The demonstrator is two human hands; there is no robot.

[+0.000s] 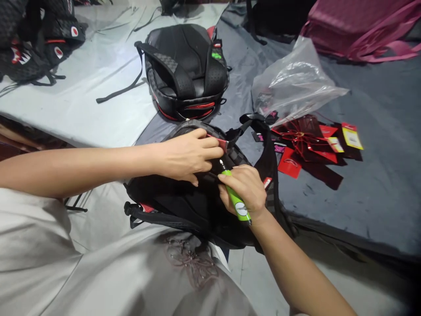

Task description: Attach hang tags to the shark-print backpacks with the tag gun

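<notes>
A black backpack point(190, 197) with grey checks lies at the table's near edge, against my shirt. My left hand point(192, 153) rests on its upper part, fingers curled and closed on the fabric beside a red strip point(221, 143). What the fingertips pinch is partly hidden. My right hand point(246, 188) is closed around a green pen-shaped tool point(237, 202) with a pale pointed metal tip and a white round mark. That tip points up and left, close to my left fingers. One strap point(268, 153) of the backpack arches up to the right of my right hand.
Another black backpack point(187, 66) with red trim lies just beyond. To the right are a clear plastic bag point(296, 79) and a pile of red and dark tags point(309, 145). Dark bags point(42, 44) stand at far left, a pink bag point(355, 26) at far right.
</notes>
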